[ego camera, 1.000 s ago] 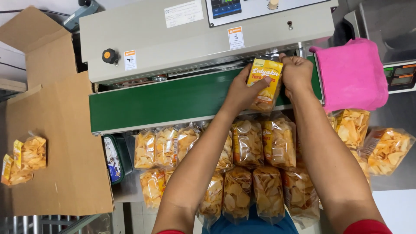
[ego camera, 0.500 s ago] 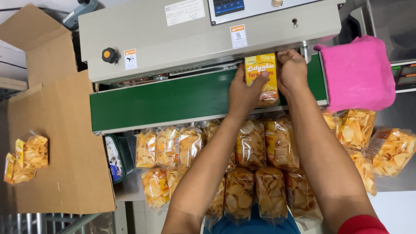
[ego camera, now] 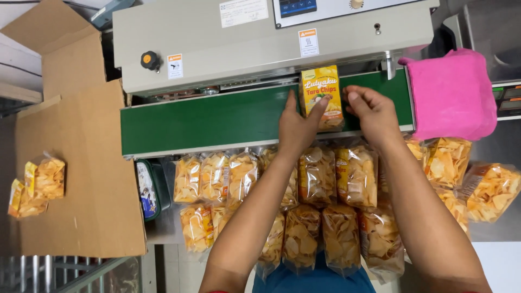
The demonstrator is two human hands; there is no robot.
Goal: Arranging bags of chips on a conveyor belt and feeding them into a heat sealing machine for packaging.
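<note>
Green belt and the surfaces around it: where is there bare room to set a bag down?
The green belt is bare left of the yellow bag the hands flank. The cardboard sheet is open right of two chip bags. Below the belt, the chip bags crowd together.

Green conveyor belt (ego camera: 217,120) under one yellow-labelled chip bag (ego camera: 323,96); steel table (ego camera: 163,230) under clear chip bags (ego camera: 317,176).

1. A yellow chip packet (ego camera: 322,96) lay on the green belt, its top edge at the sealer's slot, with fingers against its lower half.
2. Clear bags of yellow chips (ego camera: 317,179) crowded the space below the belt.
3. Two more chip bags (ego camera: 37,183) lay on cardboard at left.
4. White and orange warning labels (ego camera: 308,42) were stuck on the grey housing.
5. A dark blue screen (ego camera: 297,6) sat at the top edge.
</note>
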